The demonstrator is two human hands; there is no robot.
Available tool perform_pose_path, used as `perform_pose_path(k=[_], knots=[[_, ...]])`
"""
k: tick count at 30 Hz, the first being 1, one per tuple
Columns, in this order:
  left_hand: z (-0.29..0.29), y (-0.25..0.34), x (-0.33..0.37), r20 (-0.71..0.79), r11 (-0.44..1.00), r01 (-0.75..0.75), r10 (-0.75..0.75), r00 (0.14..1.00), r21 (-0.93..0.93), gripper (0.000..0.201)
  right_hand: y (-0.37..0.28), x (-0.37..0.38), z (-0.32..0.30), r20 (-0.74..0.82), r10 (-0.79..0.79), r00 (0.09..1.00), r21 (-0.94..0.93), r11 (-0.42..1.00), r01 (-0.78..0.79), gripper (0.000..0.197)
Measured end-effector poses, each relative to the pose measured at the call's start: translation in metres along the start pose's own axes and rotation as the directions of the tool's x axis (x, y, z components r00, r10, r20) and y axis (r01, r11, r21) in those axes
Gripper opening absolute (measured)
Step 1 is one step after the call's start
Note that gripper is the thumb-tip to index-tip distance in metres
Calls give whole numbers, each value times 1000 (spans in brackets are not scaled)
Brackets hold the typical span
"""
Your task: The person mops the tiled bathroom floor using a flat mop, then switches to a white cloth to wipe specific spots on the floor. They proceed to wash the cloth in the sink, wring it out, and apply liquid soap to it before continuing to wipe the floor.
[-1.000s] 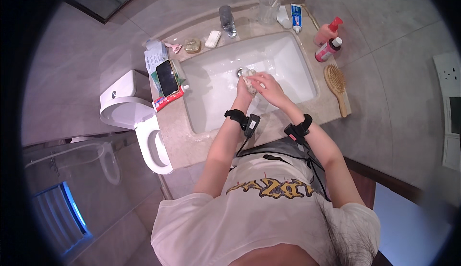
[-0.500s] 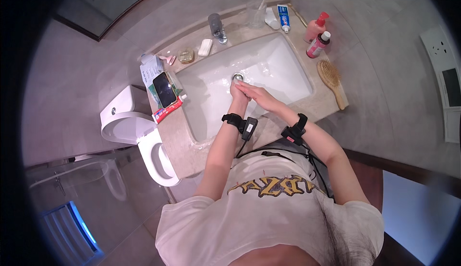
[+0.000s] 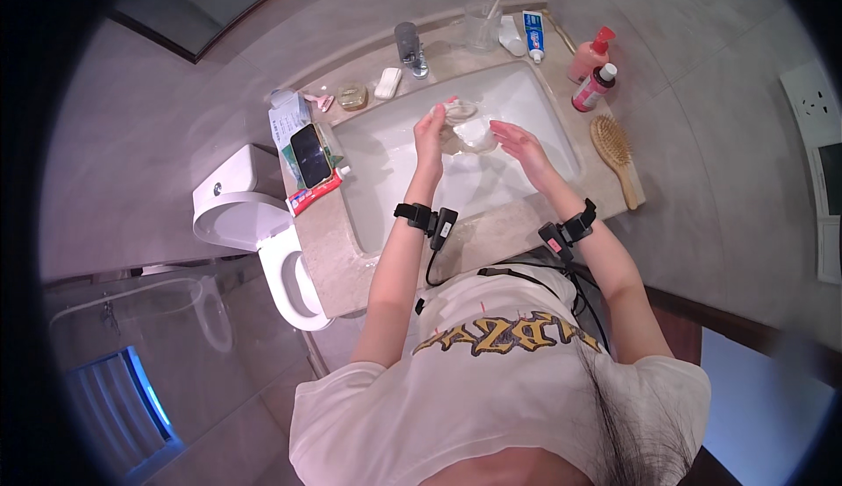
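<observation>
Both of my hands are held apart over the white sink basin point(image 3: 377, 214). My left hand point(image 3: 427, 142) is on the left side, its fingers reaching toward the far wall and partly overlapping. Opposite it, my right hand point(image 3: 524, 146) has its fingers stretched out, pointing left. Between them lies a shiny, clear-white blur point(image 3: 474, 134) with a ring-like outline; I cannot tell whether it is splashing water or a thin clear thing. The faucet point(image 3: 417, 67) stands beyond my left hand at the back rim. Black straps with small boxes sit on both wrists.
Along the back counter are a soap bar point(image 3: 388, 83), a small jar point(image 3: 353, 96), a pink razor point(image 3: 324, 102), a toothbrush cup point(image 3: 479, 28) and a toothpaste tube point(image 3: 533, 37). At right stand a pump bottle point(image 3: 589, 58) and hairbrush point(image 3: 613, 154); at left lies a phone point(image 3: 310, 156).
My hands were pressed together, one over the other, above the drain. They have now parted, the right one moving to the right. The clear-white blur shows between them.
</observation>
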State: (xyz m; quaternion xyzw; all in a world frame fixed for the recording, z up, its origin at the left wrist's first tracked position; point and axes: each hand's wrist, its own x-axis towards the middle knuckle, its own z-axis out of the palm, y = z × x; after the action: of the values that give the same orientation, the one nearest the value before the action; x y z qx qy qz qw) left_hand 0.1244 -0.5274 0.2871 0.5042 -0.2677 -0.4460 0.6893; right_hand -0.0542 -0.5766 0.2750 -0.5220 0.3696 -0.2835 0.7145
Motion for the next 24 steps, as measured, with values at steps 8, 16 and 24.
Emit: perform_pose_path(k=[8,16,24], knots=[[11,7,-3,179,999,51,-52,983,7,36,-53,23,17,152,-172,973,-73,980,185,34],[14,12,-3,109,979,42,-21,994,-201,37,-68,35,10,11,-173,985,-212,962,172,22],[16,1,0,395,937,260,-152,906,-234,49,-101,23,4,179,-111,977,-104,986,131,26]])
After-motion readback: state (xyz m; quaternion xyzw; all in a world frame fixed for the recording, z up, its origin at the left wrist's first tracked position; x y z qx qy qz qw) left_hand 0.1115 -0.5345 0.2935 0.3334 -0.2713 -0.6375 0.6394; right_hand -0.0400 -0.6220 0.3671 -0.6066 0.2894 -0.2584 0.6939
